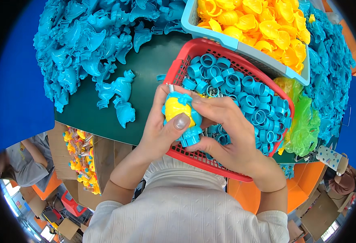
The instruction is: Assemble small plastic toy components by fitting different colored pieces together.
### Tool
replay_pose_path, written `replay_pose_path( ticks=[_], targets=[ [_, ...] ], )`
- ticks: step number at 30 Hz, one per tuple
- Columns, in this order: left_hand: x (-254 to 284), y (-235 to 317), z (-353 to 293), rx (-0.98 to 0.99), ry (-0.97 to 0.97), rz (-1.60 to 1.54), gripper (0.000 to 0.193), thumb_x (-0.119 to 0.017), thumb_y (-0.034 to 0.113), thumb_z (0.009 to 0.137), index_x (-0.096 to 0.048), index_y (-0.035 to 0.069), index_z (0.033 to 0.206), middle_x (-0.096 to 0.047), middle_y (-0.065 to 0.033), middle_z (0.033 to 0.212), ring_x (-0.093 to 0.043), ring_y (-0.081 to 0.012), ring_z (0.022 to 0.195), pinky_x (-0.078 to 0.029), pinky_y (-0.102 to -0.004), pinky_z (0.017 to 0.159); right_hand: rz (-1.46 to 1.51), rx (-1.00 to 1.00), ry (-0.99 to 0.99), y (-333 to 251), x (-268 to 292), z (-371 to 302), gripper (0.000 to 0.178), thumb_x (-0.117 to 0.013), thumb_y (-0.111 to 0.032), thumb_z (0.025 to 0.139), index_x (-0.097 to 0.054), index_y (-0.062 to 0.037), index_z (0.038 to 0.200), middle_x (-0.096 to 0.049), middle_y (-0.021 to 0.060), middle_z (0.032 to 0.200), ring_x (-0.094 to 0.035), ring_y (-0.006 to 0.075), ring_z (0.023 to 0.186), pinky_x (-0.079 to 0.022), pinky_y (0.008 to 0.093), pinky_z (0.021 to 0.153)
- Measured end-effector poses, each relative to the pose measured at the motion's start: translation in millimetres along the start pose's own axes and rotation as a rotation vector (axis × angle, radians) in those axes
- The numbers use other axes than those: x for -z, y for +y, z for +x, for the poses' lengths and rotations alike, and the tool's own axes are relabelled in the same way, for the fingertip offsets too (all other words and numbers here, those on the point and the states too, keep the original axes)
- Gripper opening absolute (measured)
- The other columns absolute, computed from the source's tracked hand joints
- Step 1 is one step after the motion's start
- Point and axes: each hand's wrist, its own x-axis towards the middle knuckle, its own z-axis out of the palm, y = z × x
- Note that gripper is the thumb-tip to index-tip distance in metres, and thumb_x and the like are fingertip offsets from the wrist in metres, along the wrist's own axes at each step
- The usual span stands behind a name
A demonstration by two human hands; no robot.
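Observation:
Over the near left corner of a red basket [182, 53], both my hands are closed on one small plastic toy figure [177, 108]. It has a yellow rounded belly and glossy blue parts, with a blue round end pointing down toward me. My left hand [153, 128] wraps its left side, thumb across the front. My right hand [234, 135] grips the right side, with its thumb by the blue round end. A thin metal piece [170, 88] shows at the figure's top. Many short blue rings [259, 117] fill the basket, with some shiny metal pieces among them.
A light blue bin [242, 47] of yellow shells stands behind the basket. Blue shell pieces [85, 36] are heaped at left and right; a few loose ones [122, 89] lie apart. A green plastic bag [305, 129] sits right. Below left, a cardboard box [105, 162] adjoins yellow toys.

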Motion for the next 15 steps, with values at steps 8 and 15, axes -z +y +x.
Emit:
replay_pose_path(
  ticks=[8, 15],
  targets=[
    [-5, 8, 5, -0.065, 0.079, 0.102, 0.045, -0.054, 0.024, 0.085, -0.037, 0.002, 0.12, -0.043, -0.013, 0.122, -0.046, -0.0182, 0.109, -0.038, -0.0312, 0.092, -0.156, 0.0, -0.021, -5, 3, 0, 0.055, -0.069, 0.002, 0.068, -0.048, -0.0024, 0.119, -0.045, 0.0135, 0.117, -0.055, 0.0207, 0.093, -0.051, 0.0281, 0.075],
    [-3, 3, -4, -0.175, 0.076, 0.083, 0.046, -0.052, 0.024, 0.086, -0.033, 0.001, 0.121, -0.043, -0.0116, 0.114, -0.046, -0.0172, 0.105, -0.039, -0.0301, 0.089, 0.043, -0.216, -0.15, -17, 0, 2, 0.065, -0.072, -0.01, 0.07, -0.041, -0.0024, 0.127, -0.052, 0.0123, 0.108, -0.056, 0.019, 0.093, -0.048, 0.0312, 0.078]
  ],
)
